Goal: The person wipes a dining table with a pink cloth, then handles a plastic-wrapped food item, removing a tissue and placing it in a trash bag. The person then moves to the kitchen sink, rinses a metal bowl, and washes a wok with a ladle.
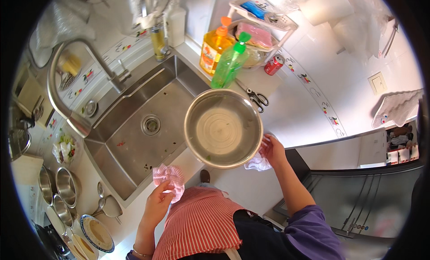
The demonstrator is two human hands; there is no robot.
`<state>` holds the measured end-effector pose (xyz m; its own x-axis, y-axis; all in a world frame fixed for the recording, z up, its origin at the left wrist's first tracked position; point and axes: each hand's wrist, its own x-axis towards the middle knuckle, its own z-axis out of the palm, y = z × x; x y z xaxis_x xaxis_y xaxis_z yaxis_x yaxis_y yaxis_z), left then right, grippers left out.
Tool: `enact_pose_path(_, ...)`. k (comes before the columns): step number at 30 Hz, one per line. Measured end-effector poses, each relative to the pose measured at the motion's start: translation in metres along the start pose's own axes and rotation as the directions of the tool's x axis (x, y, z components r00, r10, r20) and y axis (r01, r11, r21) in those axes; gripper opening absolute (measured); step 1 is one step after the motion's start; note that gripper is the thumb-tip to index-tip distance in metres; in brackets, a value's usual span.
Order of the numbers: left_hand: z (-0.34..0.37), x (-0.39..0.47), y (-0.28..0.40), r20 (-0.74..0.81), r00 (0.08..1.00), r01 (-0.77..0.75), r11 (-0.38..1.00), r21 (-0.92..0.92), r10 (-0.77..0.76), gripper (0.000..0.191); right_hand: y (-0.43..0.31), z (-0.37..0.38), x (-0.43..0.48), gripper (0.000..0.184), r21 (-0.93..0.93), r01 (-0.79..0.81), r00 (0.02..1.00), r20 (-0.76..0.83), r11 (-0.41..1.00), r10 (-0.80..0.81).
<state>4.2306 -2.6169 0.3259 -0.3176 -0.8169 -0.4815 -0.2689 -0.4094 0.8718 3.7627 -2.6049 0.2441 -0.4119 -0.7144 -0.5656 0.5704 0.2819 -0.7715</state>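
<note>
In my left hand (159, 199), near the front edge of the sink, is a pink striped cloth (171, 179). A round metal basin (223, 129) stands over the right rim of the stainless steel sink (141, 122), with what looks like liquid inside and a small green bit. My right hand (272, 149) is beside the basin's lower right rim, fingers spread; whether they touch the rim I cannot tell. A white plastic bag (258, 162) hangs just below those fingers. Small food scraps lie on the sink floor around the drain (151, 125).
Behind the basin stand a green pump bottle (228, 67), an orange soap bottle (215, 50), scissors (258, 99) and a red can (274, 65). The faucet (55, 85) arches over the sink's left side. Metal bowls (67, 186), a spatula (112, 206) and a blue-rimmed bowl (97, 233) sit at left.
</note>
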Motion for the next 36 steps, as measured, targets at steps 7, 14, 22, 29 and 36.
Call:
enact_pose_path(7,0.052,0.037,0.036,0.046,0.999,0.006,0.994,0.112,-0.011,0.04,-0.082,0.043,0.104,0.031,-0.759,0.42,0.853,0.143,0.498,-0.502)
enact_pose_path(14,0.058,0.042,0.036,-0.075,0.995,0.081,0.985,0.152,-0.071,0.038,-0.073,0.055,0.163,0.056,-0.948,0.247,0.823,0.316,-0.202,-0.472)
enact_pose_path(22,0.063,0.05,0.037,-0.103,0.99,0.113,0.986,0.12,-0.101,0.039,-0.105,0.055,0.158,0.062,-0.928,0.204,0.853,0.324,-0.311,-0.41)
enact_pose_path(29,0.074,0.067,0.036,-0.067,0.991,0.119,0.99,0.075,-0.114,0.046,-0.146,0.026,0.215,0.057,-0.878,0.241,0.781,0.428,-0.412,-0.454)
enact_pose_path(36,0.085,0.091,0.038,-0.061,0.988,0.14,0.99,-0.022,-0.141,0.06,-0.107,0.066,0.16,0.034,-0.808,0.576,0.785,0.504,0.124,-0.361)
